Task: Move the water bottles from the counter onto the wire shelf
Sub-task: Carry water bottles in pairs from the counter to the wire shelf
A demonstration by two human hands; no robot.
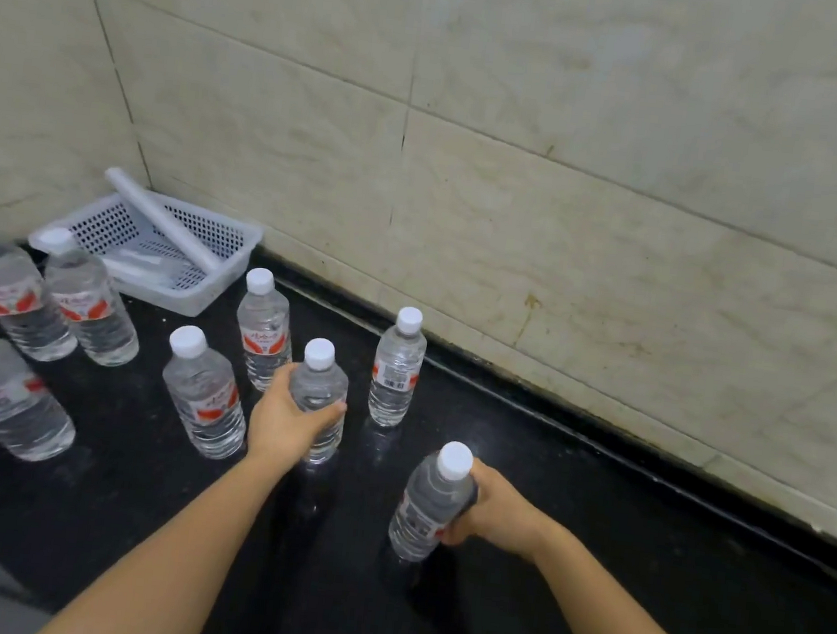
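Crowded counter [637, 572] is surrounding the left hand [286, 424], which is gripping one bottle [319, 384]. Right hand [498, 519] is gripping another bottle [430, 504]. Lifting straight up is looking safest.

One wide-angle view, worn on the head, looks forward and steeply down, close over the black counter [586, 567]. The tiled wall [530, 122] fills 12 o'clock; the left hand [286, 421] and right hand [493, 515] reach in from 6 o'clock.

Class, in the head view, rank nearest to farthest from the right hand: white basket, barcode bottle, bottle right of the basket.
1. Barcode bottle, by the wall.
2. Bottle right of the basket, centre-left.
3. White basket, far-left corner.
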